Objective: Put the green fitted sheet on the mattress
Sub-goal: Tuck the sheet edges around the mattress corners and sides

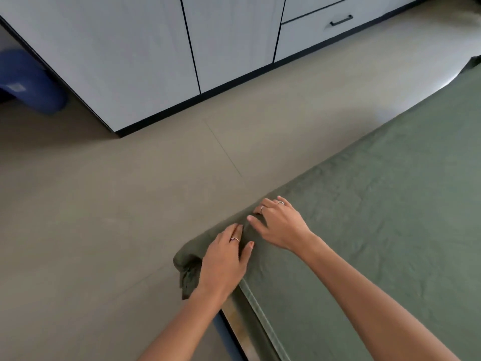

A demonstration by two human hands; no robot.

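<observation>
The green fitted sheet covers the top of the mattress, which fills the right and lower right of the head view. Its near left corner is wrapped in green cloth, with a bunched flap hanging below it. My left hand lies flat on the sheet beside that corner, fingers straight. Just beyond it, my right hand rests on the left edge with its fingertips curling over the side. A bare strip of mattress edge shows below the sheet's hem. At the far end a white mattress corner is uncovered.
Beige tiled floor stretches left of the mattress. Grey cabinets with a black plinth and a drawer handle stand at the back. A blue round object sits at the far left.
</observation>
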